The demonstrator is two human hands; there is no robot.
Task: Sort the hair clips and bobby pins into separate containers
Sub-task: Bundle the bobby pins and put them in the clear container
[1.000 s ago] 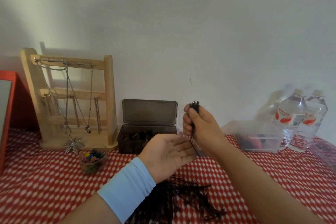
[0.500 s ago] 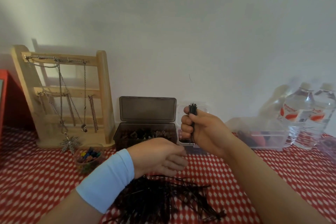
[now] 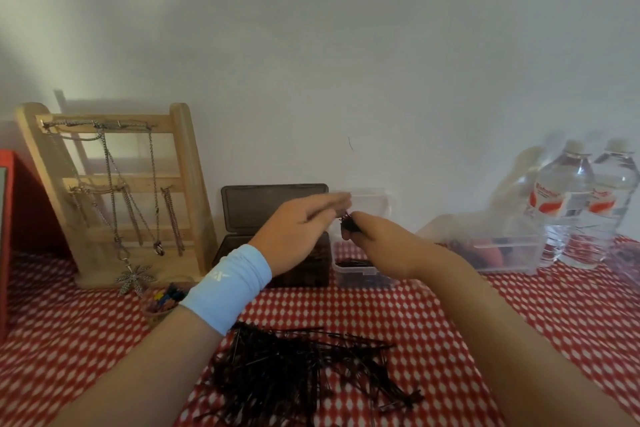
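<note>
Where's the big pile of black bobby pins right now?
In the head view, the pile of bobby pins lies low and centre on the red checked tablecloth, on the near side of the dark box and the clear box.

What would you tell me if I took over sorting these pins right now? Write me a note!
Right hand grips a bunch of bobby pins just over the clear box.
Left hand is open, fingers straight, beside the bunch; whether it touches is unclear.
Done: some pins already lie in the clear box.
Left: drop this bunch in, then sort the big pile on the tablecloth. The dark box stands open next to the clear one; its contents are hidden.
</note>
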